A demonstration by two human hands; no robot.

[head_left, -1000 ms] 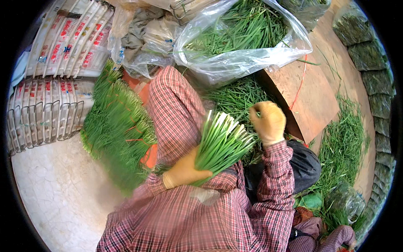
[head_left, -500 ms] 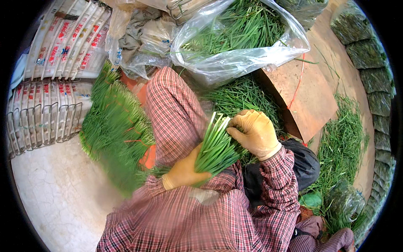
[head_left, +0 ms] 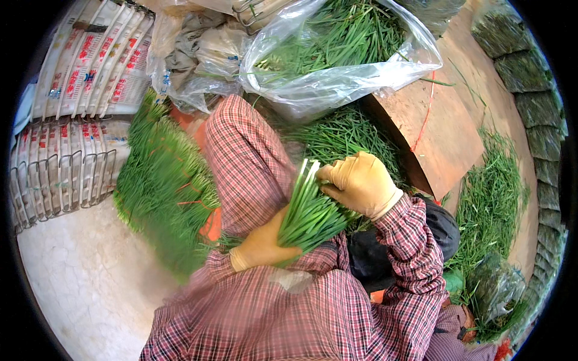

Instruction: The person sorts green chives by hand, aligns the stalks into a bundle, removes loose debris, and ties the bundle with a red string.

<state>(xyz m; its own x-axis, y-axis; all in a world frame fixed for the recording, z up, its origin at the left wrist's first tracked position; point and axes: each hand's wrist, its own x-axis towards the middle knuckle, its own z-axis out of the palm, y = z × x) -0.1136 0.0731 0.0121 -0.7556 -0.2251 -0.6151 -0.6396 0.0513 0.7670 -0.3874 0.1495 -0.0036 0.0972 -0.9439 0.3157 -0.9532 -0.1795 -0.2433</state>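
Note:
A bunch of garlic chives [head_left: 316,210] with white stem ends rests in my gloved left hand [head_left: 263,242], whose fingers are wrapped round its lower left side. The white ends point up and away from me. My gloved right hand [head_left: 361,185] is closed in a pinch at the upper right of the bunch, next to the white ends; its fingertips are partly hidden against the stems. Beyond my hands, loose chives [head_left: 349,141] lie in a heap. At my left, tied bunches of chives [head_left: 162,174] with red bands lie piled together.
A clear plastic bag [head_left: 337,90] full of chives stands at the far side. Beside it leans a brown board [head_left: 430,132]. Stacked white crates [head_left: 66,162] stand at the left. Scattered chives [head_left: 494,204] and a black bag [head_left: 439,228] lie to the right.
My right hand has shifted slightly up and left along the stem ends, and its forearm has swung outward to the right. My left hand keeps its hold on the bunch.

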